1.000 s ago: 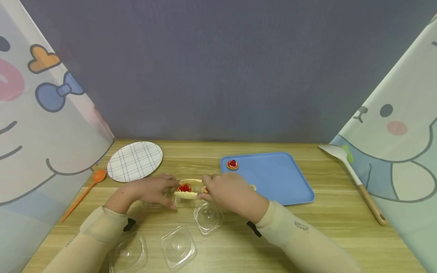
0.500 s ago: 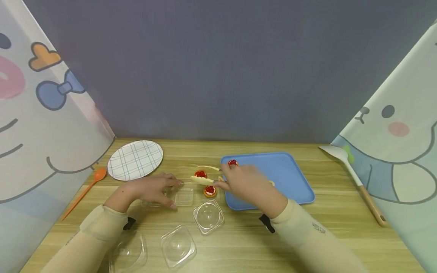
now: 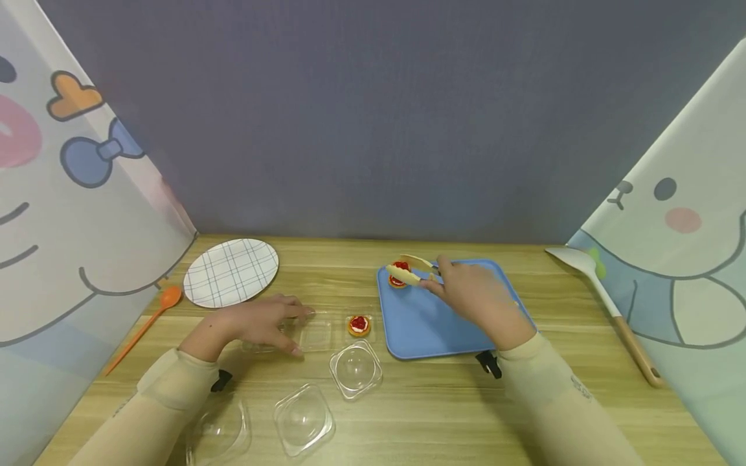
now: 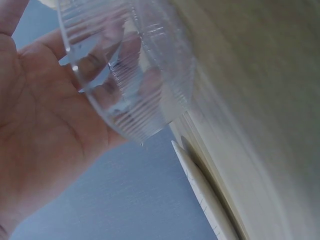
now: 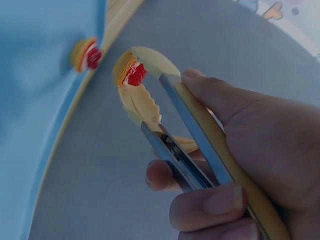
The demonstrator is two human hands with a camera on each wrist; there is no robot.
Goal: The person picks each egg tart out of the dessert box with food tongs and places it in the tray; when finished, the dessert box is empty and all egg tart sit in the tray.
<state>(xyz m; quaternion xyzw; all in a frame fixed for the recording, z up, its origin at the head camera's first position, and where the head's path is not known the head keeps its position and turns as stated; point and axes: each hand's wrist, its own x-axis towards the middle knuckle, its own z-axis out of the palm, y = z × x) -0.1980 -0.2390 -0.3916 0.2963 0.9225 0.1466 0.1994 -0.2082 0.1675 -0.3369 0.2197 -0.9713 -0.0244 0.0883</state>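
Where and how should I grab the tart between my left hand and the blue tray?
I'd pinch the tart by opposite sides of its crust, from straight above: it lies topping-up with the crust exposed, while the clear box around it likely hinders a sideways approach.

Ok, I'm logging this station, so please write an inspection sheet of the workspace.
Surface: wood-grain table.
Job's things: tongs holding a tart near a blue tray; second tart on it, third tart left of it; clear container; three clear domed pieces.
Clutter: checked plate, orange spoon, white turner with wooden handle.
Hands: left hand holds the clear container; right hand grips the tongs.
Cables: nothing seen.
Surroundings: grey panel behind, cartoon panels at both sides.
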